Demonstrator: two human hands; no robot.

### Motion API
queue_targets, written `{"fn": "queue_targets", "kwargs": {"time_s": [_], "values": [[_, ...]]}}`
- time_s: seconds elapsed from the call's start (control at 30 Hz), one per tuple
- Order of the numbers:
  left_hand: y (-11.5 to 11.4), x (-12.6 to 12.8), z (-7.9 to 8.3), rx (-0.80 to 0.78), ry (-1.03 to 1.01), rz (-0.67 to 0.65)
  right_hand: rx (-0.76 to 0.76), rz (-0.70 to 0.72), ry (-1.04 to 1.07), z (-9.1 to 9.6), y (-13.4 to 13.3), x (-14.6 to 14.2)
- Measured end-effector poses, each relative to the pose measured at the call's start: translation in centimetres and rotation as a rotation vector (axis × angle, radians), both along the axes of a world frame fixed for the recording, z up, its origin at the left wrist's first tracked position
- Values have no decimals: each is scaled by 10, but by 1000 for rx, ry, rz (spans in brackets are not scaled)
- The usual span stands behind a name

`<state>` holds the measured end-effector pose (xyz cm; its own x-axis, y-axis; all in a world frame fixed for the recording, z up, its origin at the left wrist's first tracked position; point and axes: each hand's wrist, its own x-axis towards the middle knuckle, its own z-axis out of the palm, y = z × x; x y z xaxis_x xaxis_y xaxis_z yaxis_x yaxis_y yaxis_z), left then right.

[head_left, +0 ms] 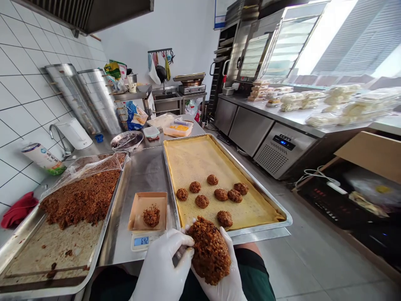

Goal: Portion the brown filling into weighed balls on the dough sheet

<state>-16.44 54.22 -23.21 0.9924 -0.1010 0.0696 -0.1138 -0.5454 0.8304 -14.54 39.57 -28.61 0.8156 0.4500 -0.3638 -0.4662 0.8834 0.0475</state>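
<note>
My right hand (227,267), in a white glove, cups a large lump of crumbly brown dough (210,253). At the lump's left side, the gloved fingers of my left hand (167,261) are pinched together against its edge. A digital scale (137,247), reading 64.2, stands just beyond my left hand. On it sits a brown paper tray (134,213) with a small dough portion (151,216) inside. Several shaped dough pieces (202,201) lie on the near part of a baking tray (188,156) lined with a yellow mesh mat.
At the left, a deep metal tray (103,234) holds a heap of brown mixture (83,194), partly under plastic wrap. A bowl (127,141) and a plastic container (178,128) stand farther back. Packed clear boxes (341,98) line the right counter.
</note>
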Motion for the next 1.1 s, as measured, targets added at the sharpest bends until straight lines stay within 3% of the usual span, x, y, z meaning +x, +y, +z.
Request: {"fn": "queue_targets", "kwargs": {"time_s": [0.17, 0.53, 0.63, 0.77, 0.93, 1.1], "values": [[3, 2, 1, 1, 37, -20, -31, -11, -32, 7, 0, -1], [-5, 5, -6, 106, -85, 80, -20, -26, -8, -2, 10, -3], [8, 4, 1, 71, -117, 143, 57, -43, 62, 1, 7, 0], [52, 16, 3, 145, -64, 279, 111, -92, 167, 3, -5, 4], [94, 44, -23, 433, -91, 212, 128, -148, 244, 3, -16, 7], [89, 53, -52, 697, -172, 122, 148, -162, 292, 6, -15, 7]]}}
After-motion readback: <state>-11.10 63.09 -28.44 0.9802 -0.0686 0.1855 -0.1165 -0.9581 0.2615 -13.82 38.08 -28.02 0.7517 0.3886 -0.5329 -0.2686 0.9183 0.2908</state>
